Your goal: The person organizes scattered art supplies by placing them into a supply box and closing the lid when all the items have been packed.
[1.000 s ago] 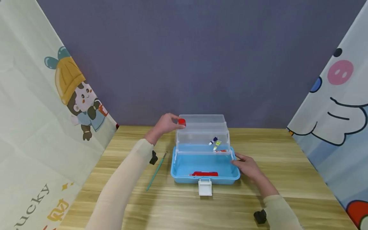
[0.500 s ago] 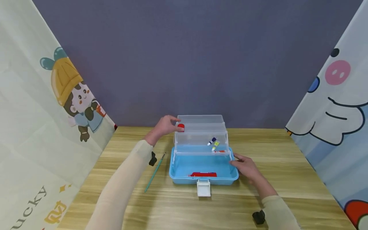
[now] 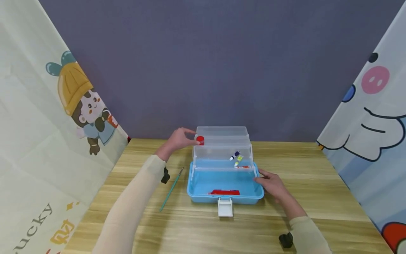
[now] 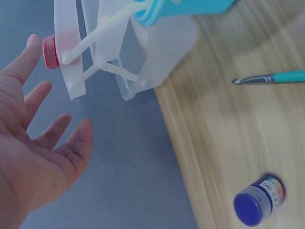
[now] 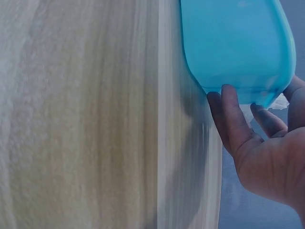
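Observation:
A blue art box [image 3: 226,199] stands unfolded, with clear tiered trays [image 3: 210,152] rising at its back. In the upper tray's left end sits a small red-capped jar [image 3: 200,140]. My left hand [image 3: 179,139] is beside this jar; the left wrist view shows the fingers spread and apart from its red cap [image 4: 49,52]. My right hand [image 3: 272,185] holds the box's right end, thumb at the rim and fingers against the outer wall [image 5: 238,57]. Several small paint tubes [image 3: 239,161] lie in the lower tray, and a red tube [image 3: 225,192] in the base.
A teal-handled paintbrush [image 3: 171,190] lies on the wooden table [image 3: 196,233] left of the box. The left wrist view also shows a blue-capped paint jar [image 4: 259,200] lying on the table. A white latch [image 3: 225,207] hangs open at the box's front.
My left hand has lowered the red-capped jar into the upper tray and let go, its fingers drawing slightly left. My right hand has stayed on the box.

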`<state>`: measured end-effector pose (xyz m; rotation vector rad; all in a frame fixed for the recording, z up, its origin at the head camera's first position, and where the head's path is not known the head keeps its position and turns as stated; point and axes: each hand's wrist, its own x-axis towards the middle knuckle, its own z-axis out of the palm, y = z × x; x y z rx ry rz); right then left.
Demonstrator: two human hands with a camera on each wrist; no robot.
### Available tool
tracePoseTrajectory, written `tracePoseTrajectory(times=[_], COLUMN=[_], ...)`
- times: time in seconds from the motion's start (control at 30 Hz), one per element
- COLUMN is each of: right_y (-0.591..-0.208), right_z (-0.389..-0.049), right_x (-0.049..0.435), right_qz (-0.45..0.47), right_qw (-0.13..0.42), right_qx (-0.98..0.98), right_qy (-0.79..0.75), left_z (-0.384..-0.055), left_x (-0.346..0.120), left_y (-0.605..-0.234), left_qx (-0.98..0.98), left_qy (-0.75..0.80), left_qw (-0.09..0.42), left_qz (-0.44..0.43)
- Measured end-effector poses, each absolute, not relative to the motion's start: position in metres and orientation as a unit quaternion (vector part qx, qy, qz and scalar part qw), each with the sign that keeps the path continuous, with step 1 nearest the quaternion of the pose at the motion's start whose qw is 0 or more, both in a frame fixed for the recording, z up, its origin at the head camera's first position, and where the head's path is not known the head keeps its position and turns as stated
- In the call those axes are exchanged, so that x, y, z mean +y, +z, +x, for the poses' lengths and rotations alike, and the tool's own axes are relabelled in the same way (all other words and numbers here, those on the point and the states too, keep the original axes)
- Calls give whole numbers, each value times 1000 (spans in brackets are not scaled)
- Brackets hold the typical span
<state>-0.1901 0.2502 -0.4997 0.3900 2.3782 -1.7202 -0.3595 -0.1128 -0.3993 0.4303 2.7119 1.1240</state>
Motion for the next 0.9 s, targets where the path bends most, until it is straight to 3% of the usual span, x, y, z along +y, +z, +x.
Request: tracePoseTrajectory(times=[0.4,0.9], right_y=[-500,-501], right_z=[-192,-193], right_x=[252,254], right_qz=[122,111], right_qw=[92,100], right_qx=[802,805], right_qy=[-577,-575], left_z=[-352,-335], left_x=[-147,-224], left_y=[-417,-459], left_qx=[908,900], left_qy=[393,417], left_qw=[90,108], left_qz=[114,64])
